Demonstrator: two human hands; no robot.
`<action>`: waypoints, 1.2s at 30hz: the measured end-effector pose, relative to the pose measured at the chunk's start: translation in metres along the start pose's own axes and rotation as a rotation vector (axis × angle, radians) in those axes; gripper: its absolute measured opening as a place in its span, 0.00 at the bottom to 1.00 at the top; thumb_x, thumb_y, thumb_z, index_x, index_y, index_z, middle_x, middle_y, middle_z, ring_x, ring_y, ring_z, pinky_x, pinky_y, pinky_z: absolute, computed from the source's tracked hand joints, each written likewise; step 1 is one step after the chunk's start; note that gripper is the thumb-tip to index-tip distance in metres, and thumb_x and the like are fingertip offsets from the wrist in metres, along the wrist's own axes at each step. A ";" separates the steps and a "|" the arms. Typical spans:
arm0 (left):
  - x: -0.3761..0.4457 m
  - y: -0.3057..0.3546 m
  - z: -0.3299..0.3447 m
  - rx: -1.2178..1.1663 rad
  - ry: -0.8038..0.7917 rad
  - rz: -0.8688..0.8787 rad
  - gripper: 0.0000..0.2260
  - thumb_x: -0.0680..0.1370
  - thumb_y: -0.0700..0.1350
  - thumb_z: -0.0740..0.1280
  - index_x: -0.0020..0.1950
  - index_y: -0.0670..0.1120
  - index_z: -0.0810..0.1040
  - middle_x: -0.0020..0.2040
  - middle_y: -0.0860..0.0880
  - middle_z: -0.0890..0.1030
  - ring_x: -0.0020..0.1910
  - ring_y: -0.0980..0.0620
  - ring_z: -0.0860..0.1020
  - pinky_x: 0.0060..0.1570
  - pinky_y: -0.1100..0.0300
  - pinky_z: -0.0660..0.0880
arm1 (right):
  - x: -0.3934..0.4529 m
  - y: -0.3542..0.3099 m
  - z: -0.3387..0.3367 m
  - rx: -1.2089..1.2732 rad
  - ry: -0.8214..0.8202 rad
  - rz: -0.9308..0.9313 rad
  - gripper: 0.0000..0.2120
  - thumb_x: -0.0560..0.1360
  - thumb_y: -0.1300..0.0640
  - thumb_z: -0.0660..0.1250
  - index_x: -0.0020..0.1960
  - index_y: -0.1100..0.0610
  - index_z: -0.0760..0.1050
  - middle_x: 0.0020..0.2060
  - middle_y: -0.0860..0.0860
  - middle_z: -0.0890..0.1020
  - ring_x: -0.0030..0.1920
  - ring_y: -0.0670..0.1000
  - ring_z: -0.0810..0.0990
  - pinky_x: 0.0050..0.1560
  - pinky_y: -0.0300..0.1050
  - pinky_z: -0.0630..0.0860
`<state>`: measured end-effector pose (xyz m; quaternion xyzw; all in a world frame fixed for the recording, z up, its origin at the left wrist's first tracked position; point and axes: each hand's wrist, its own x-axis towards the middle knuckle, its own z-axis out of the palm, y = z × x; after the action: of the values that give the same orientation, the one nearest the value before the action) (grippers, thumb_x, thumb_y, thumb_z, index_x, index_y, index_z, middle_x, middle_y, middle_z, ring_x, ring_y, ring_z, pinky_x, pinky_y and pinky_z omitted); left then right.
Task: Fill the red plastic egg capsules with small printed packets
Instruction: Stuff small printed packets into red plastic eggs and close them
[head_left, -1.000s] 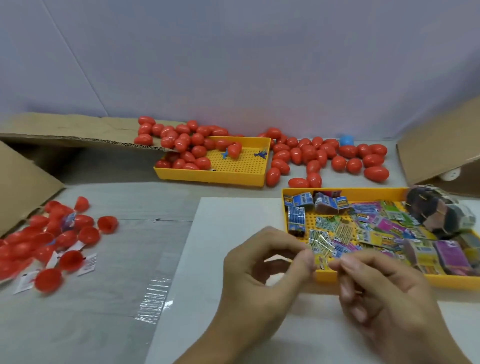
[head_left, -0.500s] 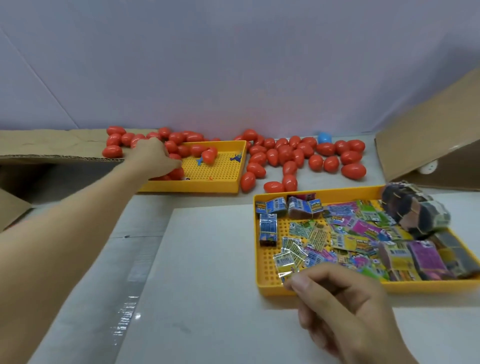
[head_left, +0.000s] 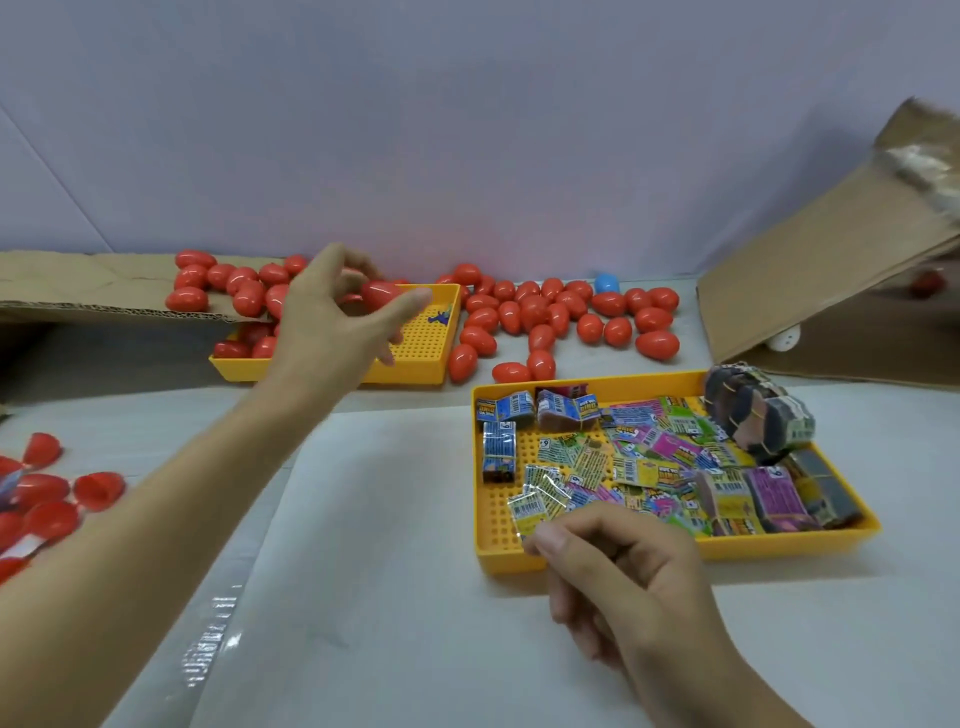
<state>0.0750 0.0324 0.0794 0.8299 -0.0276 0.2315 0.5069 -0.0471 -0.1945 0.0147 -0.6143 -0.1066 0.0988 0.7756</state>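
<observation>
Hands apart now: left hand (head_left: 332, 317) lifts a red egg (head_left: 382, 295) it just grabbed from the far tray (head_left: 415, 364), right hand (head_left: 618, 566) still pinching a packet (head_left: 530, 506), ready for filling.

We see glossy red egg capsules (head_left: 540, 317) beside one blue capsule (head_left: 606, 283), two yellow perforated trays (head_left: 675, 548), packets (head_left: 654, 457) printed in pink, green, yellow and blue with barcodes, brown cardboard (head_left: 810, 270) and a pale lilac wall (head_left: 467, 130).
</observation>
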 end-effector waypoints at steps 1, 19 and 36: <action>-0.019 0.012 0.006 -0.126 -0.040 0.004 0.17 0.68 0.49 0.78 0.47 0.46 0.73 0.37 0.46 0.81 0.26 0.55 0.78 0.27 0.62 0.76 | -0.001 0.000 0.000 0.003 0.003 0.002 0.14 0.67 0.48 0.72 0.38 0.60 0.81 0.23 0.55 0.77 0.19 0.49 0.68 0.21 0.32 0.63; -0.165 0.025 0.031 -0.299 -0.324 0.128 0.17 0.72 0.41 0.74 0.60 0.50 0.83 0.53 0.50 0.84 0.43 0.50 0.79 0.39 0.62 0.76 | -0.007 -0.023 -0.014 -0.200 0.088 0.000 0.19 0.72 0.42 0.70 0.38 0.59 0.80 0.28 0.55 0.80 0.21 0.51 0.73 0.18 0.37 0.65; -0.171 0.013 0.035 -0.424 -0.228 0.107 0.15 0.71 0.39 0.74 0.58 0.47 0.83 0.51 0.51 0.84 0.47 0.48 0.83 0.46 0.62 0.80 | -0.007 -0.023 -0.012 -0.151 -0.003 0.215 0.18 0.68 0.42 0.68 0.33 0.57 0.82 0.28 0.59 0.81 0.19 0.52 0.75 0.17 0.35 0.66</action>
<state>-0.0684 -0.0364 0.0065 0.7231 -0.1765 0.1518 0.6503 -0.0499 -0.2128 0.0345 -0.6787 -0.0484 0.1737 0.7120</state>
